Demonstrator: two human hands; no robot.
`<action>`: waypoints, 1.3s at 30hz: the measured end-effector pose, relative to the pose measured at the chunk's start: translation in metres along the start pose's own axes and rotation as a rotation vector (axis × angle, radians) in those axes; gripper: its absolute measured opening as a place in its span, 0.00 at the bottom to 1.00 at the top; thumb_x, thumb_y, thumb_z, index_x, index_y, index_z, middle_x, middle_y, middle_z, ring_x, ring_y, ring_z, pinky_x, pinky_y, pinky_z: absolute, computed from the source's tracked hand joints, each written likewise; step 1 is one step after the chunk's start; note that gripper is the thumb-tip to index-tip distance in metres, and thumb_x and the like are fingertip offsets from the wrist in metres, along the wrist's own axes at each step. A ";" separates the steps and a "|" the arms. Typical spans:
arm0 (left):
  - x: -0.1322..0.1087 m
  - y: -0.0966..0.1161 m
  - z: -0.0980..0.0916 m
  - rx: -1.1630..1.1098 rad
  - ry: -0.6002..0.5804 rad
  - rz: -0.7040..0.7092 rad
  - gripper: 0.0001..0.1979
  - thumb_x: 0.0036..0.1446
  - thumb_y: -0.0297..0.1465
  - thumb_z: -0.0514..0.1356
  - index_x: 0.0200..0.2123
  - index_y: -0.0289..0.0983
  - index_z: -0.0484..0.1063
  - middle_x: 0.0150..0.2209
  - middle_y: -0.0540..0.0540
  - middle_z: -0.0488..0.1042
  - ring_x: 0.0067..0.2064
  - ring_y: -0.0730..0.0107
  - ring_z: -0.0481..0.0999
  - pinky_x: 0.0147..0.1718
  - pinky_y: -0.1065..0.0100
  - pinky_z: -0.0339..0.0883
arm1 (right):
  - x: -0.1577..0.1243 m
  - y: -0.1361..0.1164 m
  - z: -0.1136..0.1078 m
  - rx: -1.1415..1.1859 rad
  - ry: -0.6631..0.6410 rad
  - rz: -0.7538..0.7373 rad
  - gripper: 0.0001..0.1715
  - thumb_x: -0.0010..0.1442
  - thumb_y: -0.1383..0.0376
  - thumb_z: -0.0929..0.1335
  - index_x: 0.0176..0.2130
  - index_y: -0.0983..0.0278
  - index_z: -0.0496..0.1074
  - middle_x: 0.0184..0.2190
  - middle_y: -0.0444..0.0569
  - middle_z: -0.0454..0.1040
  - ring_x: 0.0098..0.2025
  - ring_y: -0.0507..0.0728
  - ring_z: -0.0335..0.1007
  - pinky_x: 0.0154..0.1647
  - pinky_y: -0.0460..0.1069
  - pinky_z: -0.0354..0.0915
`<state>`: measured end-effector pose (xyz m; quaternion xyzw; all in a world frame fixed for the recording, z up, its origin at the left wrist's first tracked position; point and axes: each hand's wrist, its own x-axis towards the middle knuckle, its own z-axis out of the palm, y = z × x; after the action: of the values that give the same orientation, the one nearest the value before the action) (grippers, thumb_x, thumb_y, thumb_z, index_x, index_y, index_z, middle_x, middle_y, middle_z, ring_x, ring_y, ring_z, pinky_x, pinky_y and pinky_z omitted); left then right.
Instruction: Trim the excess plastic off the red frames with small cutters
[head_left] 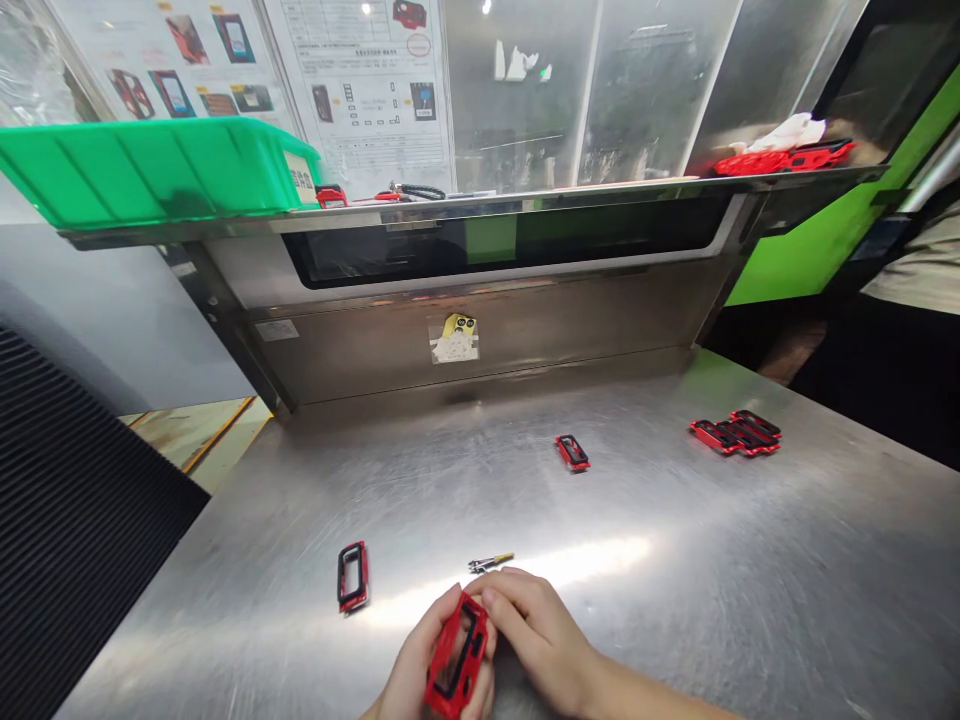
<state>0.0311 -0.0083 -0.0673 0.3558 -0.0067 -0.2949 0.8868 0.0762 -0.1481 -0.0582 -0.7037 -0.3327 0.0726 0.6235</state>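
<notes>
My left hand (pixel 424 665) and my right hand (pixel 536 635) meet low in the view, both gripping a red-and-black rectangular frame (pixel 456 655) that stands tilted between them. Its hollow middle faces me. Just beyond my right fingers, a small metal tool with a yellow end (pixel 491 562) lies on the stainless steel table (pixel 675 560). A similar frame (pixel 352 577) lies to the left of my hands. Another (pixel 573 452) lies farther back, and a cluster of several frames (pixel 735 433) sits at the back right.
A raised steel shelf (pixel 480 205) runs along the table's back, holding a green plastic bin (pixel 150 170), small tools, and red parts with a white cloth (pixel 784 150). Printed instruction sheets (pixel 360 80) hang behind it. A black ribbed mat (pixel 75 530) lies left of the table.
</notes>
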 end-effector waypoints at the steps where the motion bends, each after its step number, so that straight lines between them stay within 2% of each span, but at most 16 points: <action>1: -0.001 0.000 0.002 0.066 0.081 0.004 0.27 0.53 0.55 0.53 0.28 0.33 0.67 0.11 0.50 0.64 0.14 0.75 0.60 0.18 0.75 0.51 | -0.001 0.001 0.000 0.009 0.027 0.033 0.26 0.69 0.51 0.56 0.38 0.65 0.72 0.32 0.49 0.73 0.36 0.57 0.68 0.39 0.49 0.61; 3: -0.002 -0.001 0.006 0.213 0.234 0.014 0.29 0.52 0.58 0.52 0.31 0.35 0.65 0.16 0.47 0.69 0.18 0.71 0.67 0.21 0.73 0.55 | -0.002 0.003 -0.001 0.033 0.089 0.105 0.24 0.68 0.51 0.56 0.46 0.65 0.69 0.34 0.50 0.72 0.36 0.57 0.68 0.39 0.49 0.61; 6: -0.001 0.000 0.016 0.477 0.412 0.156 0.27 0.48 0.58 0.56 0.32 0.38 0.63 0.20 0.50 0.69 0.18 0.72 0.65 0.20 0.73 0.51 | -0.003 0.005 -0.002 0.072 0.162 0.146 0.24 0.67 0.49 0.57 0.47 0.65 0.65 0.32 0.48 0.68 0.33 0.55 0.65 0.34 0.48 0.61; 8: 0.000 0.000 0.022 0.713 0.546 0.334 0.21 0.47 0.49 0.64 0.31 0.38 0.66 0.22 0.52 0.68 0.20 0.74 0.63 0.22 0.73 0.51 | -0.003 0.005 -0.003 0.115 0.167 0.123 0.23 0.67 0.49 0.58 0.45 0.65 0.65 0.29 0.46 0.66 0.31 0.54 0.63 0.32 0.47 0.60; 10: 0.001 0.000 0.026 0.872 0.668 0.493 0.13 0.44 0.36 0.69 0.30 0.38 0.70 0.24 0.51 0.69 0.25 0.71 0.65 0.27 0.72 0.55 | -0.003 0.005 -0.003 0.190 0.113 0.100 0.21 0.66 0.50 0.60 0.45 0.65 0.64 0.27 0.44 0.64 0.28 0.53 0.61 0.30 0.46 0.59; 13: 0.002 -0.001 0.028 0.913 0.769 0.625 0.11 0.40 0.24 0.68 0.29 0.40 0.71 0.27 0.49 0.71 0.29 0.65 0.68 0.32 0.70 0.57 | -0.005 0.004 -0.001 0.232 0.014 0.096 0.19 0.62 0.54 0.65 0.47 0.64 0.63 0.28 0.45 0.67 0.27 0.52 0.62 0.26 0.44 0.59; 16: 0.001 0.001 0.028 0.995 0.802 0.640 0.11 0.41 0.23 0.67 0.29 0.41 0.71 0.27 0.49 0.70 0.31 0.63 0.68 0.34 0.69 0.58 | -0.007 0.004 0.002 0.191 -0.001 0.077 0.19 0.61 0.59 0.67 0.50 0.62 0.62 0.32 0.46 0.70 0.29 0.53 0.66 0.27 0.44 0.62; 21: -0.002 0.008 0.027 1.079 0.844 0.636 0.14 0.45 0.29 0.67 0.37 0.42 0.71 0.38 0.45 0.71 0.40 0.58 0.70 0.41 0.67 0.60 | -0.008 0.008 0.002 0.208 0.095 0.016 0.19 0.66 0.60 0.63 0.55 0.58 0.57 0.39 0.49 0.72 0.42 0.55 0.69 0.38 0.46 0.68; 27: -0.004 0.009 0.028 1.004 0.901 0.744 0.14 0.44 0.28 0.67 0.37 0.42 0.74 0.36 0.45 0.73 0.40 0.58 0.70 0.42 0.67 0.59 | -0.008 0.009 0.000 0.056 0.195 -0.181 0.15 0.69 0.60 0.61 0.55 0.52 0.57 0.42 0.45 0.72 0.44 0.52 0.69 0.46 0.46 0.66; 30: -0.005 0.007 0.024 1.010 0.909 0.747 0.13 0.45 0.30 0.65 0.38 0.41 0.73 0.38 0.46 0.74 0.41 0.58 0.71 0.42 0.65 0.61 | -0.010 0.009 0.000 0.012 0.213 -0.217 0.16 0.70 0.60 0.61 0.56 0.50 0.57 0.44 0.42 0.72 0.45 0.51 0.69 0.48 0.44 0.64; 33: -0.007 0.004 0.018 1.067 0.864 0.734 0.12 0.49 0.35 0.62 0.39 0.41 0.72 0.38 0.48 0.74 0.42 0.59 0.71 0.42 0.64 0.62 | -0.010 0.007 0.000 0.041 0.210 -0.178 0.15 0.69 0.60 0.61 0.55 0.50 0.59 0.43 0.43 0.72 0.45 0.51 0.68 0.48 0.44 0.64; 36: -0.007 0.002 0.014 1.136 0.855 0.727 0.17 0.50 0.44 0.62 0.41 0.43 0.71 0.40 0.49 0.74 0.42 0.60 0.72 0.42 0.64 0.63 | -0.007 0.006 -0.001 0.147 0.191 -0.040 0.14 0.68 0.56 0.62 0.52 0.56 0.63 0.38 0.46 0.73 0.40 0.53 0.70 0.43 0.45 0.66; 39: -0.007 0.001 0.012 1.159 0.865 0.706 0.22 0.49 0.51 0.61 0.41 0.42 0.72 0.38 0.48 0.75 0.40 0.61 0.72 0.41 0.64 0.63 | -0.005 0.005 -0.002 0.204 0.160 0.109 0.20 0.66 0.50 0.62 0.45 0.63 0.68 0.32 0.49 0.73 0.35 0.55 0.70 0.34 0.45 0.67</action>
<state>0.0232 -0.0115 -0.0556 0.8189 0.0732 0.2173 0.5262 0.0756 -0.1525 -0.0637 -0.6571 -0.2341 0.0834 0.7116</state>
